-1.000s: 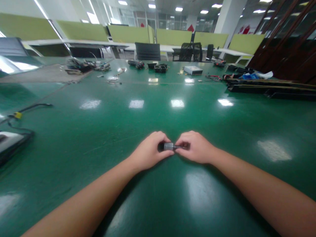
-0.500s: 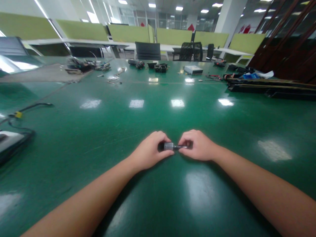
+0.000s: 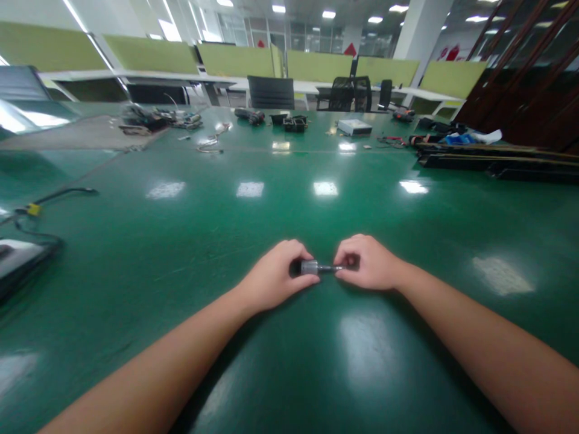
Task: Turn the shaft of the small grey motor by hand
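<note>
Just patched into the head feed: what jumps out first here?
Dead centre, the left hand and the right hand grip opposite ends of a small grey-and-black cylinder just above the glossy green table. Along the far edge lies a scatter of tools and parts.

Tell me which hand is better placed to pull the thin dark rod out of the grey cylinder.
Right, probably. The right hand already pinches the thin rod at its free end, while the left hand wraps the grey cylinder and braces it just above the green table.
</note>
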Demonstrator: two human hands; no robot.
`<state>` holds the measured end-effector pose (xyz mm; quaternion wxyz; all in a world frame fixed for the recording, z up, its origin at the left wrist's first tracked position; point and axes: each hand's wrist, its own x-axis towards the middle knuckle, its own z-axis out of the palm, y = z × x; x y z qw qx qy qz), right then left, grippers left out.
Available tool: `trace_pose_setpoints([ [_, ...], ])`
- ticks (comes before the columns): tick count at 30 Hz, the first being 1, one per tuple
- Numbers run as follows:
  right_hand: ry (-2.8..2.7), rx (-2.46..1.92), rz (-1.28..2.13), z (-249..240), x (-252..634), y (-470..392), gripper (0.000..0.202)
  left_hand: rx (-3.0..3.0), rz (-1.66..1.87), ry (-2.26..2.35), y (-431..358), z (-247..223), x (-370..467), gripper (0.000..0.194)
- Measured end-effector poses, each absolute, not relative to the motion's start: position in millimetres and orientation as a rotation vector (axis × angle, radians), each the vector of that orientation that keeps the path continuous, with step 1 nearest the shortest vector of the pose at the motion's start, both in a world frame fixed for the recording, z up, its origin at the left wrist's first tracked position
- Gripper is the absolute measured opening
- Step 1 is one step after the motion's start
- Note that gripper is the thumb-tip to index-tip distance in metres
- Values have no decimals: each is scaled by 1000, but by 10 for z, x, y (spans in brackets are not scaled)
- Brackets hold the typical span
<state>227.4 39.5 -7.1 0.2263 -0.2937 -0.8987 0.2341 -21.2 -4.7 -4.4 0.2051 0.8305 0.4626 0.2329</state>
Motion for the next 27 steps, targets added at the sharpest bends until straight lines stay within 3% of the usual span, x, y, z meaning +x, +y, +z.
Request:
trace_pose_setpoints([
  [13, -2489, -968, 690, -2, 2405, 417, 5, 2302, 665, 1295, -71, -35, -249, 27],
  [24, -2461, -874, 780, -27, 2260, 361, 7, 2317, 662, 1287, -52, -28, -230, 26],
  [27, -2440, -826, 674, -91, 2112, 305, 8, 2305, 664, 1291, -61, -17, -206, 31],
])
